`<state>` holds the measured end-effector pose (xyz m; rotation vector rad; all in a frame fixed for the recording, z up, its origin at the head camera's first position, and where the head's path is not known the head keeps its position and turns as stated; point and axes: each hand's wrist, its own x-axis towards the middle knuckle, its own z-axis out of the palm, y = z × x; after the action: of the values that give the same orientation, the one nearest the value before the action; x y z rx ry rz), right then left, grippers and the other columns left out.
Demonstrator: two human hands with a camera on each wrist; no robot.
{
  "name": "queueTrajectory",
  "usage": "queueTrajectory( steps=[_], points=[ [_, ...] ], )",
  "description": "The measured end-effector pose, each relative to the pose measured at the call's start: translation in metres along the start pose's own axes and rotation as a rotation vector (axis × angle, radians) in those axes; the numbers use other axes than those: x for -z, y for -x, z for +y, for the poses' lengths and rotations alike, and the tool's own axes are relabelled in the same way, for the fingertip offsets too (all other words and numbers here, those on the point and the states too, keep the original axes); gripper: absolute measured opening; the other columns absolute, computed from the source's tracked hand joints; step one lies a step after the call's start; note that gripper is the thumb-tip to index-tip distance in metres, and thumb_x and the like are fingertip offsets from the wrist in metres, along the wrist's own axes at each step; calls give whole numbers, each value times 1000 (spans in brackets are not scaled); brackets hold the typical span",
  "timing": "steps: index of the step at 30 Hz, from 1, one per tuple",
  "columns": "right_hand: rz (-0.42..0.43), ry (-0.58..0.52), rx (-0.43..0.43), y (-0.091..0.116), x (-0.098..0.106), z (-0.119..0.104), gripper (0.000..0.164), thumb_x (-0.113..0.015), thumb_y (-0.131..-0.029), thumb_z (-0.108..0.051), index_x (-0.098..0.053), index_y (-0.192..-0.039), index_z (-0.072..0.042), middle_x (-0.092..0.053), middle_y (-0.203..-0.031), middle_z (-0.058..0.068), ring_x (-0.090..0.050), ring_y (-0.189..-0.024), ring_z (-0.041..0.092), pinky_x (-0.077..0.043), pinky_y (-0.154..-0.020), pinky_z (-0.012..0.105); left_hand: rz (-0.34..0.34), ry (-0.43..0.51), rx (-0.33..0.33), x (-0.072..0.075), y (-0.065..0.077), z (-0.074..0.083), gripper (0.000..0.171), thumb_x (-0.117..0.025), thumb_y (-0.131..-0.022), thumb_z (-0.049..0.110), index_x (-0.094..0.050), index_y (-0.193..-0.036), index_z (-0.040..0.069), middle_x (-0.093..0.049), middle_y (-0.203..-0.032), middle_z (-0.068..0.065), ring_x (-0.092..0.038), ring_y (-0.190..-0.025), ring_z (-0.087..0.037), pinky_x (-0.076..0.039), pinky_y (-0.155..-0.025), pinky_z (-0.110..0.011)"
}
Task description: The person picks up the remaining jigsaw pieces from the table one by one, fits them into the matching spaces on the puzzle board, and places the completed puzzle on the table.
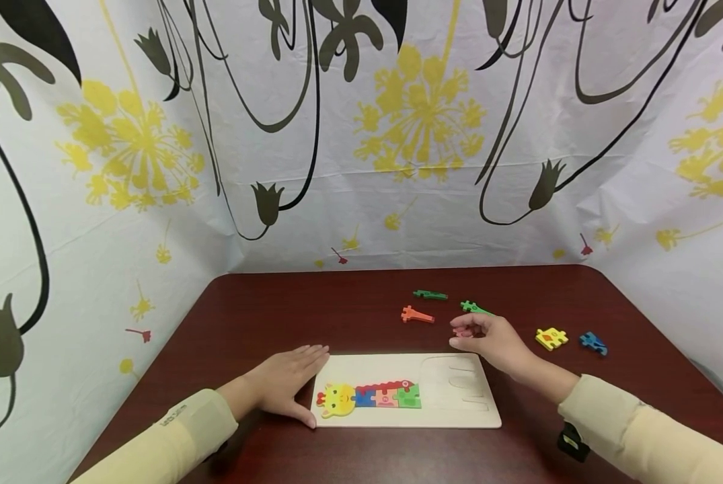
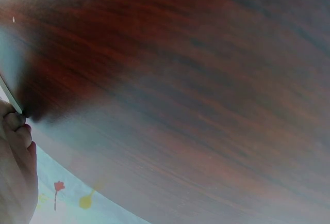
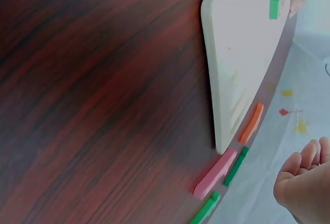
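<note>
A pale wooden puzzle board (image 1: 452,417) lies on the table with a giraffe partly laid in it: a yellow head (image 1: 339,401), then blue, pink and green pieces (image 1: 409,396) with a red mane. My left hand (image 1: 291,378) rests at the board's left end, fingers extended and thumb at the near corner. Beyond the far right corner, my right hand (image 1: 488,341) hovers over a pink puzzle piece (image 3: 214,175), fingertips bent around it in the head view. The right wrist view has the pink piece lying on the table, apart from the bent fingers.
An orange piece (image 1: 417,314), a dark green piece (image 1: 430,294) and a light green piece (image 1: 475,308) lie behind the board. Farther right are a yellow piece (image 1: 551,338) and a blue piece (image 1: 594,343). Patterned white cloth (image 1: 337,154) hangs around the dark table (image 1: 264,309).
</note>
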<state>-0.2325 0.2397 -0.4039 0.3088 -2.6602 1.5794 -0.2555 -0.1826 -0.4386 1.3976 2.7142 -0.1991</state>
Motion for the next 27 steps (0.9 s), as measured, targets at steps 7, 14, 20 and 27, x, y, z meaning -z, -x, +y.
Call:
queueTrajectory(
  steps=[7,14,20,27],
  points=[
    [63,30,-13,2,17,5,42,-79,-83,-23,-66,-115,1,-66,-98,9,-58,-89,23,-54,-67,30,3,-3,1,0,1,0,118,-33,-74,90,-23,-154,3,-21,-159,-11,-19,-145,-23,-20,-116,-37],
    [107,95,-28,7,36,11,49,-77,-85,-34,-65,-120,-1,-64,-101,10,-55,-91,24,-53,-67,33,0,6,2,1,2,1,118,-34,-74,90,-23,-154,3,-22,-159,-11,-19,-145,-24,-20,-115,-38],
    [128,99,-49,12,52,17,55,-74,-86,-39,-62,-123,0,-63,-104,13,-55,-92,24,-54,-67,33,-3,16,3,0,1,1,118,-34,-74,90,-23,-154,3,-21,-159,-11,-19,-145,-23,-20,-115,-38],
    [160,152,-61,15,72,26,56,-72,-88,-39,-60,-126,-1,-62,-112,17,-54,-93,19,-54,-68,31,-3,16,6,0,0,1,118,-34,-74,90,-22,-154,3,-21,-159,-10,-19,-145,-23,-20,-115,-38]
  ],
)
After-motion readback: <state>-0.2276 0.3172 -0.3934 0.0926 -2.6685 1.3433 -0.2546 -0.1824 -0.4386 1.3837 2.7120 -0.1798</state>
